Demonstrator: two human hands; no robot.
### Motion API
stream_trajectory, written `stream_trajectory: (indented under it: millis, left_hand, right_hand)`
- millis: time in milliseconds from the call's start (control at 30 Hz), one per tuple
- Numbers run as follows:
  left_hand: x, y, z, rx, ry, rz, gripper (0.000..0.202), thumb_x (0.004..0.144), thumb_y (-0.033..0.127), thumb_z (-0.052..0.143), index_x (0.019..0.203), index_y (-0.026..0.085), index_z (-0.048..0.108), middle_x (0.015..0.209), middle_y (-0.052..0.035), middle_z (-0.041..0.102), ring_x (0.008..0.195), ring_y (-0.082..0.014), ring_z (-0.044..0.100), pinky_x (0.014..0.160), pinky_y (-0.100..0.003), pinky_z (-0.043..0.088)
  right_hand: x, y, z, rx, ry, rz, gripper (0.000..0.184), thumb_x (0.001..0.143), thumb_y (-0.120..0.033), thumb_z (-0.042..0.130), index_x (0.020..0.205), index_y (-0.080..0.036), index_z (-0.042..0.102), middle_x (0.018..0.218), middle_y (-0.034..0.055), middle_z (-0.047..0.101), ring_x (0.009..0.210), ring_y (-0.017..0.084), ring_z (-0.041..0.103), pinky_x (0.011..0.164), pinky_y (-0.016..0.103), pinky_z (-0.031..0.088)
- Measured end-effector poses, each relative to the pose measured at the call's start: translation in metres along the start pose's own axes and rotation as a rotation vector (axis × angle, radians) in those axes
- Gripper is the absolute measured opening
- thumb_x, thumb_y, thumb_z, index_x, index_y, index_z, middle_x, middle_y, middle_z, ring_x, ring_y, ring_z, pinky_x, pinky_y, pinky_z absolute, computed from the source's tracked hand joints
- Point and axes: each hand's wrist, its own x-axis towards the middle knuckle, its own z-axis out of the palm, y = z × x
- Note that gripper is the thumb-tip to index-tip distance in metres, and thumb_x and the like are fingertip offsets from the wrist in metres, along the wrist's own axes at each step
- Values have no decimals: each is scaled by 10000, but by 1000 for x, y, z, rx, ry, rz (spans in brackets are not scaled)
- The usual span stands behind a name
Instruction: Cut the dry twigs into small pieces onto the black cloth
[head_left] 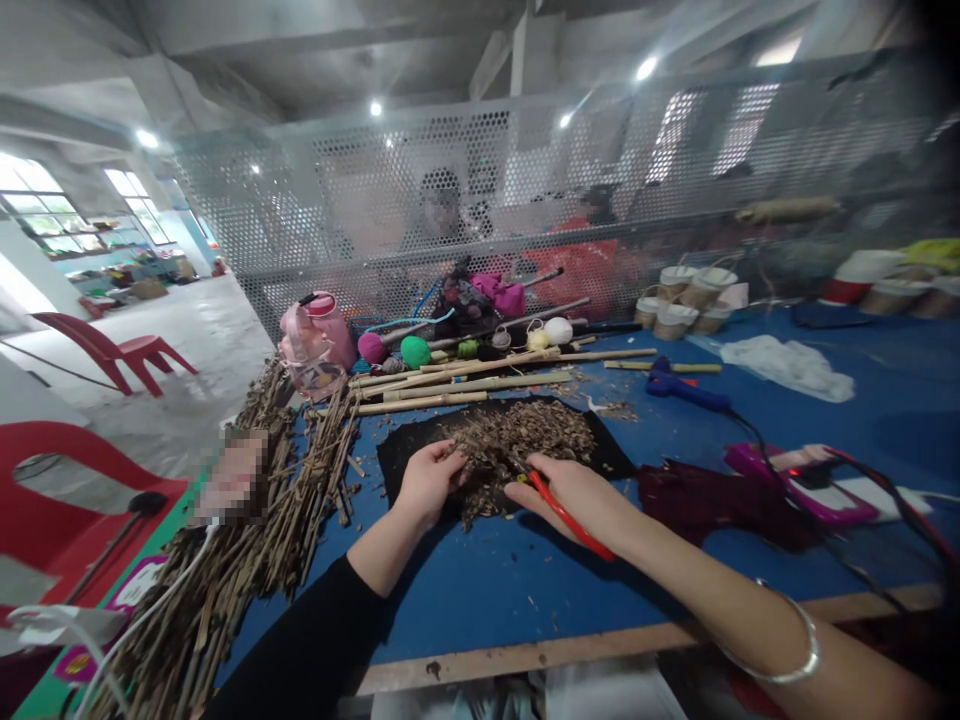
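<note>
My right hand (574, 495) is wrapped around red-handled cutters (568, 515), whose dark jaws point left into a heap of short brown twig pieces (551, 430). The heap lies on a black cloth (409, 445) on the blue tabletop. At the heap's near left side is my left hand (427, 488), its thumb and fingers pinched together close to the cutter tips. Whatever sits between those fingertips blends with the brown pieces. Long dry twigs (300, 500) are bundled left of my left arm.
Bamboo sticks (450, 385) and yarn balls (415, 350) lie behind the cloth, near a pink bucket (319, 335). To the right are a blue glue gun (682, 385), dark red cloth (712, 500) and cables. A perforated metal screen (360, 210) stands behind; people sit beyond it.
</note>
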Motion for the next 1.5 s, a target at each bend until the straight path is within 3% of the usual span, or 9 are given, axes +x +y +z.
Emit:
stream_trajectory:
  millis: [100,200,467,667,833,967,1133,1333,1500]
  left_hand:
    - [-1,5,-1,-133,-12,-13,289,529,169,744,785,107,625,654,3,592,490,-33,485,462,-143,375]
    - [-3,7,0,-194,-55,-13,259,550,146,724,785,104,622,655,-1,590,503,-35,494,463,-134,381]
    - [-8,0,4,-171,-132,-92,138,589,87,658,718,92,610,653,-17,606,524,-46,530,496,-132,423]
    - [-8,-5,5,-167,-120,-118,101,589,88,654,677,109,609,678,-18,629,562,-61,567,518,-134,453]
    - [-5,-7,4,-182,-121,-132,150,600,84,679,744,95,640,735,-49,653,567,-61,573,508,-124,453]
    - [-3,-9,3,-173,-43,-185,122,607,48,657,720,86,634,751,-69,658,594,-80,592,564,-148,488]
    - [-4,-8,4,-102,47,-221,94,614,31,641,690,83,620,706,-62,647,552,-76,587,495,-136,464]
    - [-5,-3,3,-124,41,-220,114,639,47,654,729,103,614,707,-41,632,525,-59,570,487,-139,473]
    - [-3,2,0,-206,83,-140,156,673,46,615,797,141,605,752,-10,620,548,-45,563,485,-133,482]
  right_hand:
    - [-5,2,-7,39,6,-48,476,775,-622,459,991,-203,524,712,34,629,604,174,581,523,247,360]
    - [-8,-2,-11,61,16,-119,511,729,-615,530,1011,-188,523,860,81,626,757,209,594,640,280,416]
    - [-5,-10,-3,-12,92,-156,706,655,-654,582,1131,-136,522,986,158,599,938,292,554,781,391,425]
    - [-2,-12,0,-21,104,-189,589,691,-610,579,1062,-153,545,906,121,619,848,257,580,747,355,432]
    - [-2,-15,-1,-96,32,-125,528,754,-639,479,985,-170,557,858,112,667,791,263,635,653,321,437]
    - [-3,-17,1,-192,-40,-63,522,814,-646,355,931,-188,575,753,107,692,700,273,661,564,306,410]
    - [-2,-19,3,-244,-62,-48,541,842,-639,280,833,-198,593,679,107,684,655,261,663,537,287,390]
    - [0,-13,3,-84,-45,-34,493,843,-616,326,696,-221,582,650,65,669,607,202,637,509,255,347]
    - [-5,-7,-3,-42,27,-29,479,785,-640,420,966,-217,553,659,33,639,553,178,587,490,246,331]
